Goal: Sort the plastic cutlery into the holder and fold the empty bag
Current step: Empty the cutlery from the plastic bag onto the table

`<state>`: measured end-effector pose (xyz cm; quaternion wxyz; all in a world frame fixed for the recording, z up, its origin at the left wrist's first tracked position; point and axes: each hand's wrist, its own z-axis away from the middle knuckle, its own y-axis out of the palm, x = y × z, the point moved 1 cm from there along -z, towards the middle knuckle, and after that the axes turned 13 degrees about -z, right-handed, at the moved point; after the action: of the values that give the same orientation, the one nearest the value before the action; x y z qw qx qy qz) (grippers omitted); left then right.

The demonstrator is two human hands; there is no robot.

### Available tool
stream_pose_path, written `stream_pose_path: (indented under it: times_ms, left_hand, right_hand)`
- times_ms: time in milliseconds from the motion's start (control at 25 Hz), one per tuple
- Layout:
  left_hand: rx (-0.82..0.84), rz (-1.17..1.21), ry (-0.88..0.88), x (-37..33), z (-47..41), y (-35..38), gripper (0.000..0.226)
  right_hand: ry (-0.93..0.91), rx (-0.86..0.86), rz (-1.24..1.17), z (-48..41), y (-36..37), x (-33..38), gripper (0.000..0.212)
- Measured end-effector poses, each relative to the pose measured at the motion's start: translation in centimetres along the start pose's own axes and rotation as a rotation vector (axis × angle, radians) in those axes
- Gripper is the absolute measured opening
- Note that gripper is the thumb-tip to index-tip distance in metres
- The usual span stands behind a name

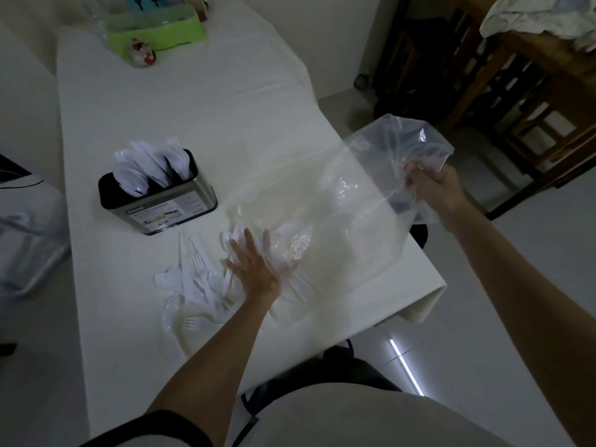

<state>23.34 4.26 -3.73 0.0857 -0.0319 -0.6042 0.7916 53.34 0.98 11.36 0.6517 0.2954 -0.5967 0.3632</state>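
A clear plastic bag [335,201] stretches across the white table's right half. My right hand [435,191] grips its far end and holds it up over the table's right edge. My left hand [254,262] lies flat with fingers spread at the bag's near end, beside white cutlery still inside it. A loose pile of white plastic forks and knives [196,279] lies on the table just left of that hand. The metal cutlery holder [158,198] stands further back on the left, with several white pieces upright in it.
A green tray [158,33] and a small glass jar [143,53] stand at the table's far end. A clear bin [29,233] sits off the left edge. Dark wooden chairs [503,101] are to the right, across the floor.
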Motion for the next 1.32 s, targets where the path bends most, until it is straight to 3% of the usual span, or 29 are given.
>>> stream_pose_path:
  times_ms: [120,440,600,760,880,1040,1120,1200,1240,1320]
  left_hand:
    - [0.0,-0.053,-0.02,0.0,0.1,-0.4,0.09]
    - [-0.132,-0.01,0.032,4.3,0.1,0.1,0.032]
    - [-0.195,0.007,0.022,4.5,0.4,-0.6,0.038]
    - [-0.251,-0.1,0.373,5.0,1.6,1.1,0.046]
    - [-0.219,-0.167,0.325,6.2,1.2,1.8,0.045]
    - [-0.311,-0.255,0.244,6.7,0.3,1.3,0.045]
    - [-0.362,-0.148,0.144,5.0,0.9,0.5,0.033]
    - [-0.395,0.171,-0.019,1.7,2.2,-0.5,0.035]
    - [-0.342,0.436,-0.103,-0.3,2.8,-1.2,0.041]
    - [0.002,1.045,-0.207,-4.3,3.2,-3.0,0.045]
  right_hand:
    - [0.004,0.016,0.01,0.1,-0.1,-0.2,0.024]
    - [-0.018,0.033,-0.011,-1.4,-1.7,0.2,0.023]
    - [-0.044,0.085,-0.02,-2.5,-1.5,0.9,0.023]
    - [-0.02,0.028,-0.031,-2.8,-2.1,0.5,0.024]
    - [-0.046,0.025,-0.04,-2.8,-2.9,0.9,0.024]
    - [-0.045,-0.06,-0.078,-2.8,-4.0,1.7,0.023]
    - [-0.012,-0.132,-0.106,-2.5,-3.8,2.0,0.025]
    - [0.023,-0.233,-0.187,-2.2,-3.3,1.8,0.026]
    - [0.053,-0.294,-0.261,-2.0,-2.8,1.5,0.024]
    - [0.163,-0.391,-0.447,-1.4,-1.8,0.2,0.008]
